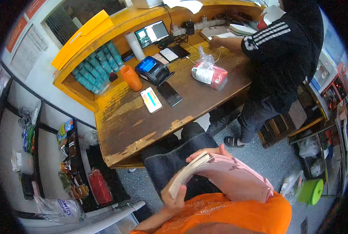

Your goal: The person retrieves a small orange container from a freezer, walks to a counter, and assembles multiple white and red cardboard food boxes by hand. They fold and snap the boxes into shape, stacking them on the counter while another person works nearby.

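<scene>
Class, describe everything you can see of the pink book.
The pink book has a smooth, papery-looking cover and a thick stack of cream page edges, bent in a curve at left. It is tilted above orange clothing. The left hand grips its left end; the right hand shows at its far edge.

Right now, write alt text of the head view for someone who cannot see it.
The wearer's left hand and right hand hold a thick pink-covered booklet near a black chair. Beyond, a worn wooden desk bears an orange bottle and a lit phone; a person in black reaches over its right end.
</scene>
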A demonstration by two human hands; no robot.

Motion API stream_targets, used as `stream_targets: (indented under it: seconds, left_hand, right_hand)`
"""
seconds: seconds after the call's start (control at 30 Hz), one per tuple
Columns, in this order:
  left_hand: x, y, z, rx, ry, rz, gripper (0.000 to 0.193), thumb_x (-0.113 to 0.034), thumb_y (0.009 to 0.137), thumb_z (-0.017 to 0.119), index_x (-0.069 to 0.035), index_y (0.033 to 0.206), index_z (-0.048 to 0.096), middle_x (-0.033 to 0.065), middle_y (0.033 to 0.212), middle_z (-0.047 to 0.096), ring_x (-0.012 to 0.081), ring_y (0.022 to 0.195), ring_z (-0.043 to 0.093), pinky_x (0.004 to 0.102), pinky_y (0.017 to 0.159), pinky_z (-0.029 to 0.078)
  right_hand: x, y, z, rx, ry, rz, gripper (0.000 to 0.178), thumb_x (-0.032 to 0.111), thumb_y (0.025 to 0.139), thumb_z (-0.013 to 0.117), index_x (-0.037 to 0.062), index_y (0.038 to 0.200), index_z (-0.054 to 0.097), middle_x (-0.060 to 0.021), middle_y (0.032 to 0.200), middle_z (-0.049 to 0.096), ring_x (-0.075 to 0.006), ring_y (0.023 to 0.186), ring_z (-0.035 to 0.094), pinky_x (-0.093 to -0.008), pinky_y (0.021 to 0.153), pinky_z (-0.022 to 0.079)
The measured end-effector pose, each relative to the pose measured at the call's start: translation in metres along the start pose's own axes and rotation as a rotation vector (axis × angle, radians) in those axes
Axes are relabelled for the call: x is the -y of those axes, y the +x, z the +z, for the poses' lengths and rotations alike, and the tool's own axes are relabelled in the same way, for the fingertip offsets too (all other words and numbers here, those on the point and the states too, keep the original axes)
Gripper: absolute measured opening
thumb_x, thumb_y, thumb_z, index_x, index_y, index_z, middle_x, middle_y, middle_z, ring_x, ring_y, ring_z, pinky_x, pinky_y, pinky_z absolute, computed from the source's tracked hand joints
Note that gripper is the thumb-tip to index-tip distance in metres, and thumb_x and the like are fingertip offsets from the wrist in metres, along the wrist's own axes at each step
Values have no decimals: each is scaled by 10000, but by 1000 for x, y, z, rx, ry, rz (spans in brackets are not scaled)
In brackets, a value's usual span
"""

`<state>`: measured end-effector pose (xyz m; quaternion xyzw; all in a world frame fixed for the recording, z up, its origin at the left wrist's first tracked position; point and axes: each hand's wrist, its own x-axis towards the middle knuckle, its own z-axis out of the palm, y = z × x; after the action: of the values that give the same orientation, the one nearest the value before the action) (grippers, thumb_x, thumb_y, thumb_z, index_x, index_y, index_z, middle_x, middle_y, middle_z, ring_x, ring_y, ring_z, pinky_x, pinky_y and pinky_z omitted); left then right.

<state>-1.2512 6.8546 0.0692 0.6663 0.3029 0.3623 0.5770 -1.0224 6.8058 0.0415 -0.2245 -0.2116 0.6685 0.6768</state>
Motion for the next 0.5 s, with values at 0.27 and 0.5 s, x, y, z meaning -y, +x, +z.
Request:
stream_targets:
  seconds: [0.27,0.5]
  left_hand:
    - [36,27,37,69,138,410,913,-396,890,647,130,1512,235,316,1536,322,424,1420,372,503,1178,278]
    - [66,49,135,-453,655,80,1119,-655,875,639,93,1533,131,384,1504,284,538,1358,378,551,1144,311]
  right_hand:
    - [6,37,15,-51,-74,3,1067,785,960,188,-162,1297,546,-319,1378,544,-349,1174,636,-438,1040,481]
    - [-3,63,8,51,-386,-47,1084,853,864,409,-86,1402,475,-268,1394,551,-273,1184,619,-370,999,508]
